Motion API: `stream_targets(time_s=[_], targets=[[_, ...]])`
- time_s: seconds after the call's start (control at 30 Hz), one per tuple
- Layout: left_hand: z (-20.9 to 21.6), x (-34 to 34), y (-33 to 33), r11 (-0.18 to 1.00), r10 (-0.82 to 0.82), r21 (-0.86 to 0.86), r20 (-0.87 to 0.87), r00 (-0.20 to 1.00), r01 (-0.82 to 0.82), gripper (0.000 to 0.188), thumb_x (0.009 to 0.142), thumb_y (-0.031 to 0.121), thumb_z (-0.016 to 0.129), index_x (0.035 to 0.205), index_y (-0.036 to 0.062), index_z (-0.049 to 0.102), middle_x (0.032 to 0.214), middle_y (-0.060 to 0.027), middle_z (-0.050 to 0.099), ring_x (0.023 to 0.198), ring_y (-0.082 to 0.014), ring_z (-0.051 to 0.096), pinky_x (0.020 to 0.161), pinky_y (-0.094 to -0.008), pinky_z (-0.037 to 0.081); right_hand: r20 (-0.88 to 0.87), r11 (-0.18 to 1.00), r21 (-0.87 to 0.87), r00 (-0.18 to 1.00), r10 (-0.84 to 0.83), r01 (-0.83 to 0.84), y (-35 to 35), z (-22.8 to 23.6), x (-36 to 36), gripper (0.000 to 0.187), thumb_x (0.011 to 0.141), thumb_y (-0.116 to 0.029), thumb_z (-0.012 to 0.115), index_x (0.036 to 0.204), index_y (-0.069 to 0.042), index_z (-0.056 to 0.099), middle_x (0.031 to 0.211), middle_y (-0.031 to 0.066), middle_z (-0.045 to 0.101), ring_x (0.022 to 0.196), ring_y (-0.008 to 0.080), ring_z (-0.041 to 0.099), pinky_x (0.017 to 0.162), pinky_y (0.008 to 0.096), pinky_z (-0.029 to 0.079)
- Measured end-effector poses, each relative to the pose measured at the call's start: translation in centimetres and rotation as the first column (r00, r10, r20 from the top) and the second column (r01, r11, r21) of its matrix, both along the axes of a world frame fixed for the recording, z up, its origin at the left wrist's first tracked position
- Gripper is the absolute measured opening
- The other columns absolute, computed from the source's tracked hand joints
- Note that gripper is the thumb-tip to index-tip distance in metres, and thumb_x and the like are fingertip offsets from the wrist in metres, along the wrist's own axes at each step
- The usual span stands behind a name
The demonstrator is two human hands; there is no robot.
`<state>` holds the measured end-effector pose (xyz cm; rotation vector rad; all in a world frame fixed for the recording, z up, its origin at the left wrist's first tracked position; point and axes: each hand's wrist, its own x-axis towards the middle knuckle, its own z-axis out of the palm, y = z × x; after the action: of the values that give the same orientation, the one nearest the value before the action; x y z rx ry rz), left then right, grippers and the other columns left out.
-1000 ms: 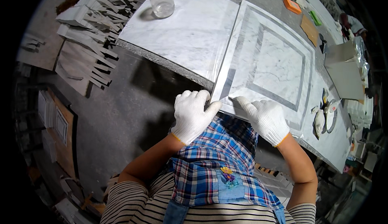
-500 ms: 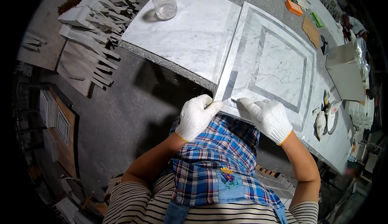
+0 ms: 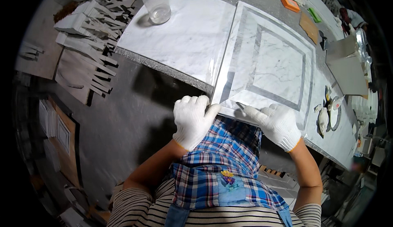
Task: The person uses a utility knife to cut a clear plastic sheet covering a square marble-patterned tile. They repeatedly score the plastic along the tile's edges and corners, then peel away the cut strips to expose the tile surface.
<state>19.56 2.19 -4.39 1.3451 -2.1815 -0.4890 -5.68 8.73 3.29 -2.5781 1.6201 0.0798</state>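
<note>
While the left hand (image 3: 191, 119) pinches the marble panel (image 3: 275, 65), the right hand (image 3: 281, 124), grip unclear, has shifted rightward

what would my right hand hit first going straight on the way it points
Likely the dark strip on the panel, past the thin grey piece the right hand seems to hold; depth is unclear.

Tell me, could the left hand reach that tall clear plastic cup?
Probably yes, with a stretch: nothing seems to stand between the white-gloved left hand and the cup across the flat white marble slab. It would have to leave the grey-banded marble panel, where its thumb rests.
</note>
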Motion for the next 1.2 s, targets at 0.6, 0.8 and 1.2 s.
stream_targets(time_s=[0.6,0.8,1.2], targets=[[3.0,-3.1,-3.8,0.951,-0.302,-0.019,0.148,0.942,0.308,0.043,0.088,0.022,0.073,0.129,0.0091,0.07,0.146,-0.0218,0.053,0.137,-0.0448,0.045,0.108,-0.0557,0.042,0.093,0.967,0.103,0.97,0.224,-0.233,-3.6,4.1,1.0,0.039,0.09,-0.014,0.065,0.128,-0.023,0.07,0.081,0.0052,0.071,0.064,0.0236,0.068,0.055,0.0379,0.054],[1.1,-2.7,-4.2,0.976,-0.173,-0.147,-0.06,0.983,0.163,0.043,0.09,0.007,0.069,0.132,0.0011,0.068,0.114,-0.0174,0.073,0.111,-0.0334,0.064,0.102,-0.043,0.048,0.15,0.999,-0.05,0.989,-0.014,0.021,-2.3,7.4,-1.5,0.051,0.08,-0.012,0.078,0.13,-0.019,0.072,0.067,0.0046,0.061,0.061,0.0257,0.064,0.056,0.0391,0.05],[2.2,-1.4,-1.8,0.948,-0.265,0.032,-0.469,0.843,0.316,0.059,0.083,-0.002,0.078,0.138,-0.009,0.06,0.093,-0.0072,0.074,0.087,-0.0158,0.067,0.084,-0.0295,0.055,0.712,0.767,0.224,0.436,-0.55,0.601,3.1,-0.2,1.2,0.022,0.095,-0.016,0.075,0.112,-0.002,0.074,0.09,0.0121,0.076,0.076,0.0197,0.072,0.071,0.0305,0.056]])
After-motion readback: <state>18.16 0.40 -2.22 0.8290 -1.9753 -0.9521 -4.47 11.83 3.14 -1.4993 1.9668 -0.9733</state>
